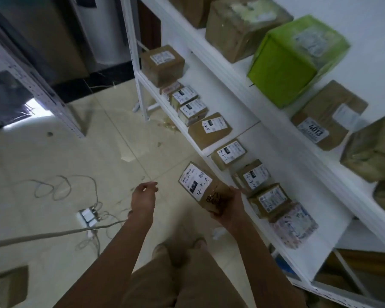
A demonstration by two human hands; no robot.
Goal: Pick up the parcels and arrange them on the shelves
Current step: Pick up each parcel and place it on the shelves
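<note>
My right hand (pixel 228 210) grips a small brown cardboard parcel (pixel 201 186) with a white label marked "4-3-5", held just in front of the white shelf (pixel 302 192). That shelf carries a row of several small labelled parcels (pixel 229 154) along its front edge. My left hand (pixel 143 196) hangs beside the parcel to its left, fingers loosely curled, holding nothing. The shelf above (pixel 238 65) holds bigger boxes, among them a green parcel (pixel 296 58) and a brown parcel marked "4013" (pixel 325 116).
Tiled floor (pixel 53 156) lies to the left with a power strip (pixel 88 216) and loose cables (pixel 53 187). A second metal rack (pixel 38 85) stands at the far left. A brown box (pixel 7 287) sits on the floor at bottom left.
</note>
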